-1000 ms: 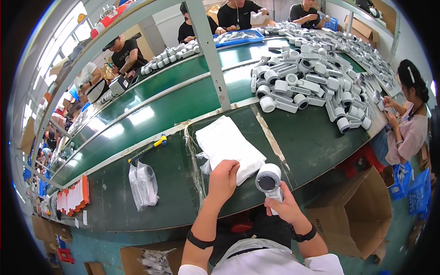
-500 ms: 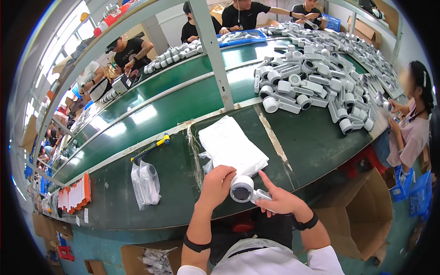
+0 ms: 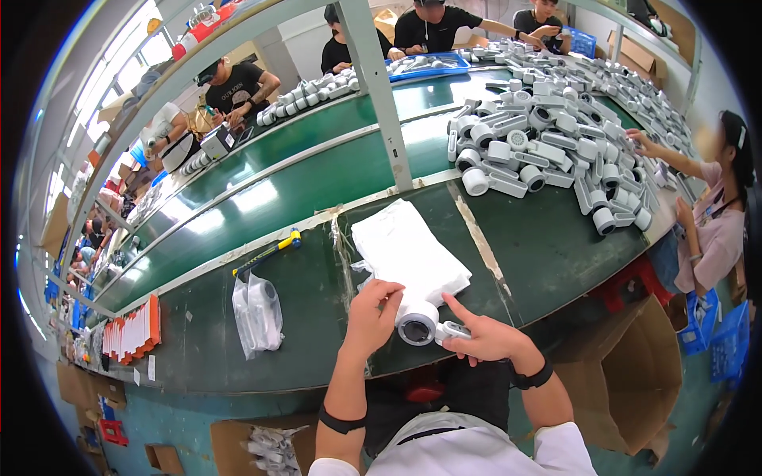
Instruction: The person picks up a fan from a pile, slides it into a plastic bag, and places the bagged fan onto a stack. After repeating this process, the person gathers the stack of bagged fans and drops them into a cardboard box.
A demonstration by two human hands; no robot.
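In my right hand (image 3: 494, 339) is a white and grey handheld device, probably a small fan (image 3: 418, 328), gripped by its handle. Its round head has a dark face and points toward me; my index finger stretches forward beside it. My left hand (image 3: 371, 313) pinches the near edge of a thin white plastic bag at a stack of bags (image 3: 409, 242). The fan's head lies against that near edge; how far it is inside a bag I cannot tell.
Bagged fans (image 3: 257, 316) and a yellow-black hammer (image 3: 270, 251) lie left. Orange-white cards (image 3: 132, 329) stand farther left. A large heap of fans (image 3: 548, 143) covers the far right. A metal post (image 3: 379, 103) rises ahead. Open cartons (image 3: 615, 381) stand below the table. Co-workers sit around.
My left fingertips have shifted slightly at the bag's edge, and the fan's head has moved a little. The co-worker at the right has reached an arm onto the heap.
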